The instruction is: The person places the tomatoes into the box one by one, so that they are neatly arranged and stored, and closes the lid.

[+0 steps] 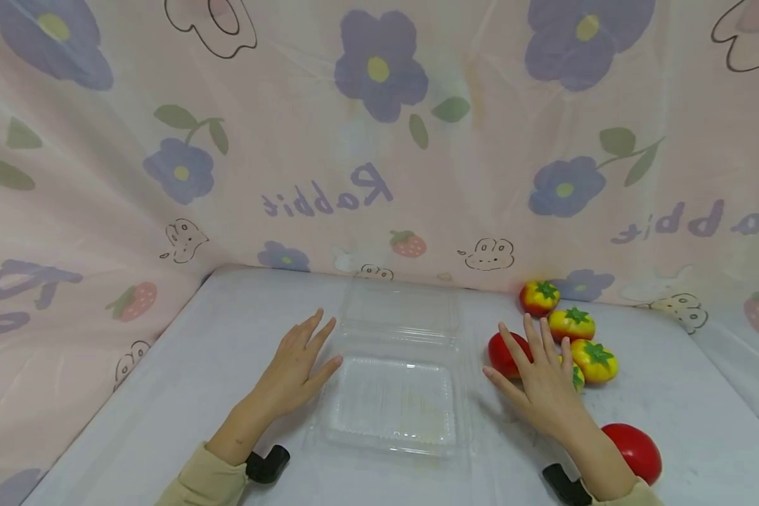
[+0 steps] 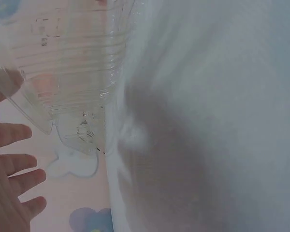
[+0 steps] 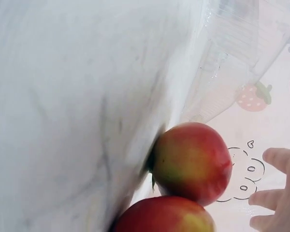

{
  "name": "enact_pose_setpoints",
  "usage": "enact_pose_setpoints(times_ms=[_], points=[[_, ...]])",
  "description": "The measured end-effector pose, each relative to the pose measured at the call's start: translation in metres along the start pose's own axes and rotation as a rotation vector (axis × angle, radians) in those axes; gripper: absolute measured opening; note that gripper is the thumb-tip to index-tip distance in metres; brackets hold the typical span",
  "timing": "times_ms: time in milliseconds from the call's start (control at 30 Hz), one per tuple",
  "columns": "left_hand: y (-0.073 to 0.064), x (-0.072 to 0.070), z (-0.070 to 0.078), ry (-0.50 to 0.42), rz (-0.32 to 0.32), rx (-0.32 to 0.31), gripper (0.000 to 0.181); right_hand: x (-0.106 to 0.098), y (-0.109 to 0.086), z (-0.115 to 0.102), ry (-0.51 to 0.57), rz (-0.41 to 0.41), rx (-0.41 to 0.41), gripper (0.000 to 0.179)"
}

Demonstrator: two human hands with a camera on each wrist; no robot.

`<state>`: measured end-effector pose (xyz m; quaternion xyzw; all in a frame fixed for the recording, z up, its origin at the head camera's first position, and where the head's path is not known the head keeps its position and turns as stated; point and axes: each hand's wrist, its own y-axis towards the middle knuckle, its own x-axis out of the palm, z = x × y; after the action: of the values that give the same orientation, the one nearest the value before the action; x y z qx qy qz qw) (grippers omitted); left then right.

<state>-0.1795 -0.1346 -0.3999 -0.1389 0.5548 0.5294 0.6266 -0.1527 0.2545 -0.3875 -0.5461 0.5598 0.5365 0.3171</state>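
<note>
Clear plastic container, hinged and lying unfolded, sits between two raised hands on a white table. The left hand has its fingers spread, the thumb tip at the container's left edge; whether it touches the plastic I cannot tell. The right hand is also spread, fingers fanned in front of a red fruit and part of a yellow one; contact there cannot be made out. Each wrist wears a black mount, the left mount below the left hand and the right mount below the right, with beige sleeves behind them. Just beyond the right fingers, yellow-and-red fruits with green leafy tops form a loose row reaching toward the back of the table. A second red fruit lies beside the right wrist, partly covered by the forearm. The container's far half reaches toward a pink curtain printed with purple flowers, strawberries, rabbit faces and mirrored lettering.
</note>
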Motion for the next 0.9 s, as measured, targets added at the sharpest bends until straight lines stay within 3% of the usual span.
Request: enact_pose_setpoints(times_ms=[567,900], points=[[-0.010,-0.005,0.004,-0.013,-0.071,0.025,0.061,0.000,-0.009,0.006,0.005,0.035,-0.028,0.077],[-0.014,-0.008,0.005,-0.018,-0.114,0.055,0.067,-0.002,-0.012,0.009,0.020,0.005,-0.012,0.075]])
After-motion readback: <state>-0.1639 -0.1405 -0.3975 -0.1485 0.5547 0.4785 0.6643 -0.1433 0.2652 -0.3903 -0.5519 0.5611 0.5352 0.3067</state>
